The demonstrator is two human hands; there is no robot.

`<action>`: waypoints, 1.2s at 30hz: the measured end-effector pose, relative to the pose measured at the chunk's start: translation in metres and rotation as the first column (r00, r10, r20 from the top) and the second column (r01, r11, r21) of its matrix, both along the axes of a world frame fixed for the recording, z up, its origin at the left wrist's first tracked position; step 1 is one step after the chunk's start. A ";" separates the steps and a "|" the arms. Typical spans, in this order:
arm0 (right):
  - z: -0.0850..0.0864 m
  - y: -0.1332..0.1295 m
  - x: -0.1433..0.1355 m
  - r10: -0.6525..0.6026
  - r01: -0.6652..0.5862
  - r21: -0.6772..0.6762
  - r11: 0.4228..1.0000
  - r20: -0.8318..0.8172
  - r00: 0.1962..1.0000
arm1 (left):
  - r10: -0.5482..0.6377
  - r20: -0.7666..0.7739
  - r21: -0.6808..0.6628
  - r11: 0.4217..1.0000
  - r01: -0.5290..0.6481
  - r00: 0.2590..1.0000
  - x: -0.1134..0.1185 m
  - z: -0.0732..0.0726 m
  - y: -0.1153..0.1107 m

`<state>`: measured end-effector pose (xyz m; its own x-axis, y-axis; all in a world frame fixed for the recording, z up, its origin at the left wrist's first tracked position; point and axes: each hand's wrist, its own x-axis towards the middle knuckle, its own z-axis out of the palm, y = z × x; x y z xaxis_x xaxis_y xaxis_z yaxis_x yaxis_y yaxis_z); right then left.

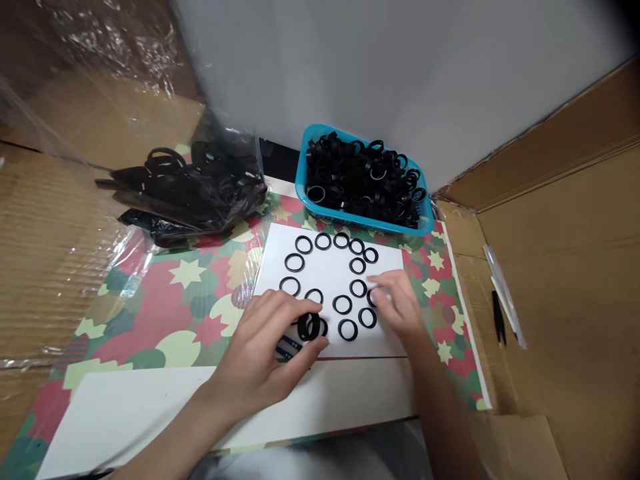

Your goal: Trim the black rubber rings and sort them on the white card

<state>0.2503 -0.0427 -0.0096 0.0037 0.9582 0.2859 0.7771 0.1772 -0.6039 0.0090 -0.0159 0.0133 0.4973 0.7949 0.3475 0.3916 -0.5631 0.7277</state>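
Several black rings [343, 305] lie spread in a rough loop on a white sheet [327, 267]. At the sheet's lower left, my left hand [273, 340] holds a small stack of black rings [309, 327] between thumb and fingers. Part of a blue striped item [289, 347] shows under that hand. My right hand [397, 303] is at the sheet's right side, its thumb and index finger closed around the edge of one black ring [371, 297], which they partly cover.
Behind the sheet stands a blue basket [365, 217] heaped with black rings. A clear plastic bag of black pieces [190, 193] lies at the left. Black tweezers [499, 319] and a white strip [505, 297] rest at the right, beside a cardboard wall [570, 267].
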 end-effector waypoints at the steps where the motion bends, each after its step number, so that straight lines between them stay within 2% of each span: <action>1: -0.008 0.002 0.015 -0.115 0.121 -0.052 0.991 0.105 0.988 | 0.006 0.017 -0.031 1.000 -0.005 1.000 -0.002 -0.001 0.001; 4: -0.025 0.005 0.053 -0.187 0.259 -0.189 0.947 0.334 0.924 | 0.024 0.068 -0.091 0.996 -0.018 0.997 -0.006 -0.003 0.000; 5: -0.029 0.005 0.062 -0.238 0.319 -0.178 0.931 0.367 0.899 | 0.033 0.084 -0.103 0.994 -0.024 0.996 -0.006 -0.004 0.000; 7: -0.033 0.004 0.072 -0.404 0.456 -0.062 0.888 0.368 0.838 | 0.055 0.110 -0.120 0.992 -0.042 0.992 -0.005 -0.006 -0.001; 8: -0.033 0.003 0.075 -0.434 0.469 -0.020 0.883 0.346 0.832 | 0.064 0.120 -0.125 0.991 -0.049 0.991 -0.005 -0.006 -0.002; 9: -0.034 0.002 0.075 -0.411 0.438 -0.010 0.899 0.329 0.850 | 0.071 0.128 -0.130 0.990 -0.054 0.989 -0.005 -0.007 -0.002; 11: -0.033 0.001 0.073 -0.264 0.305 -0.078 0.949 0.329 0.907 | 0.076 0.137 -0.137 0.989 -0.058 0.988 -0.004 -0.007 -0.002; 12: -0.033 0.000 0.072 -0.221 0.275 -0.119 0.954 0.339 0.914 | 0.077 0.136 -0.140 0.989 -0.058 0.988 -0.004 -0.006 -0.002; 16: -0.031 0.000 0.069 -0.386 0.431 -0.060 0.901 0.346 0.855 | 0.084 0.137 -0.153 0.986 -0.062 0.987 -0.005 -0.005 -0.003; 19: -0.031 0.001 0.074 -0.291 0.355 -0.145 0.923 0.339 0.895 | 0.097 0.137 -0.172 0.982 -0.072 0.986 -0.006 -0.006 -0.004; 20: -0.030 0.002 0.075 -0.309 0.382 -0.167 0.909 0.346 0.886 | 0.099 0.135 -0.173 0.982 -0.075 0.986 -0.006 -0.007 -0.005; 23: -0.027 0.006 0.073 -0.520 0.568 -0.065 0.820 0.327 0.789 | 0.097 0.134 -0.160 0.984 -0.075 0.986 -0.006 -0.008 -0.006; 24: -0.025 0.007 0.068 -0.529 0.565 -0.037 0.824 0.308 0.791 | 0.092 0.136 -0.154 0.986 -0.071 0.986 -0.006 -0.008 -0.006; 25: -0.022 0.009 0.060 -0.484 0.516 -0.035 0.856 0.298 0.823 | 0.087 0.138 -0.148 0.987 -0.067 0.987 -0.006 -0.008 -0.006; 27: -0.017 0.012 0.039 -0.298 0.341 -0.102 0.934 0.299 0.906 | 0.084 0.138 -0.139 0.988 -0.065 0.987 -0.005 -0.008 -0.006; 30: -0.010 0.017 0.005 -0.095 0.160 -0.166 0.973 0.344 0.934 | 0.084 0.131 -0.129 0.989 -0.067 0.988 -0.005 -0.007 -0.006; 32: -0.009 0.021 -0.009 -0.050 0.122 -0.175 0.977 0.369 0.928 | 0.080 0.127 -0.130 0.989 -0.064 0.989 -0.005 -0.008 -0.007; 36: -0.012 0.026 -0.017 -0.083 0.159 -0.168 0.973 0.390 0.917 | 0.082 0.124 -0.126 0.990 -0.066 0.989 -0.006 -0.010 -0.008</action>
<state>0.2330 -0.0170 -0.0213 0.0516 0.9937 0.0996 0.9617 -0.0226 -0.2730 0.0029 -0.0240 0.0033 0.3932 0.8678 0.3038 0.3279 -0.4411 0.8354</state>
